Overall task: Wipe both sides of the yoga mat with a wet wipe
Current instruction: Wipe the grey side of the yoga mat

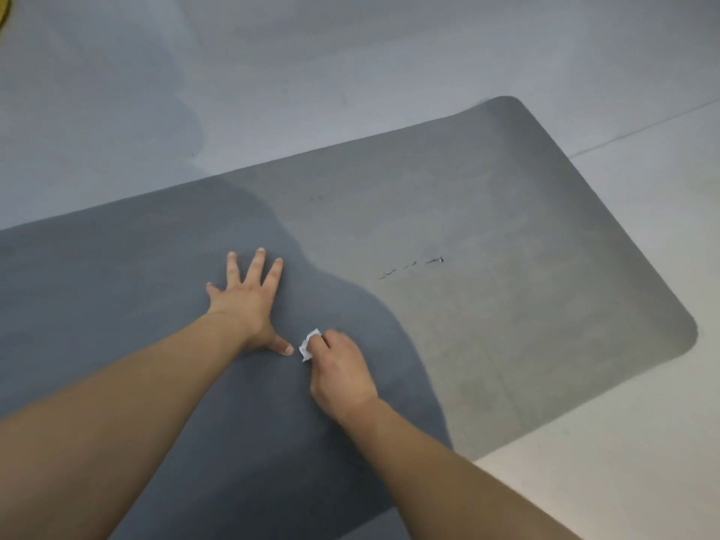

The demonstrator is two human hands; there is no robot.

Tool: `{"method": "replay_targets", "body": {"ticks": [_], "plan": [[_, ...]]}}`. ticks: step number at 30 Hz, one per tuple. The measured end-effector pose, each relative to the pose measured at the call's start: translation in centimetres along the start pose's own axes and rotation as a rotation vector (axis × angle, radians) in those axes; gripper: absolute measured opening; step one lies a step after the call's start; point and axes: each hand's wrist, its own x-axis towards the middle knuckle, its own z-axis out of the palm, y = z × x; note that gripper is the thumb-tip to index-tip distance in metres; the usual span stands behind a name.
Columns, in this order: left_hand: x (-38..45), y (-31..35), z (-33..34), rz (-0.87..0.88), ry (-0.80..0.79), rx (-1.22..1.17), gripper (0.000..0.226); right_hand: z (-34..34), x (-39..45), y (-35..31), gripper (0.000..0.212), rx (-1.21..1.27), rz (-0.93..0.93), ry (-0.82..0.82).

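While both bare forearms reach in from the near edge, the right hand (339, 371) curls its fingers around a small crumpled white wet wipe (309, 344) and presses it onto the grey yoga mat (487, 243). Just beside it, thumb nearly touching the wipe, the left hand (246, 305) lies flat on the mat with fingers spread wide. Farther out, a short torn scuff (413, 265) marks the mat, whose far corner curls up slightly off the pale floor (350, 72).
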Motion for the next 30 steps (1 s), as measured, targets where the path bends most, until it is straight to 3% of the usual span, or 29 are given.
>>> {"method": "replay_targets", "body": {"ticks": [2,5,7,10,13,16,19,21,23,27,30], "plan": [[0.6,0.0,-0.6,-0.018,-0.078,-0.015,0.165,-2.0,1.3,3.4,0.028,-0.062,-0.053,-0.019],[1.2,-0.3,-0.8,-0.019,-0.148,-0.076,0.167,-6.6,3.9,11.0,0.016,-0.137,0.235,0.092],[1.4,-0.6,-0.6,-0.001,-0.155,-0.123,0.167,-8.9,5.0,15.1,0.021,-0.184,0.417,0.169],[1.6,-0.9,-0.3,0.011,-0.141,-0.145,0.167,-8.3,5.9,14.8,0.021,-0.091,0.58,0.305],[1.6,-0.8,-0.3,0.004,-0.128,-0.116,0.166,-3.4,6.2,8.4,0.029,-0.001,0.387,0.276],[2.1,-1.4,-0.4,0.004,-0.106,-0.11,0.157,-0.1,6.5,1.8,0.019,0.02,0.164,0.119],[3.1,-2.8,-1.2,0.049,-0.057,-0.118,0.129,-1.0,7.5,2.5,0.025,-0.039,-0.104,0.028],[3.6,-3.5,-1.5,0.078,-0.036,-0.117,0.109,-3.4,9.1,6.7,0.02,-0.102,-0.062,0.051],[3.7,-3.5,-1.5,0.078,-0.023,-0.117,0.103,-6.3,10.7,11.6,0.008,-0.156,0.141,0.131],[3.6,-2.8,-1.9,0.021,0.031,-0.074,0.12,-8.6,11.3,16.7,0.003,-0.172,0.435,0.254],[4.4,-2.7,-3.2,-0.079,-0.051,-0.098,0.156,-5.8,11.5,12.6,0.019,-0.003,0.476,0.312]]}}
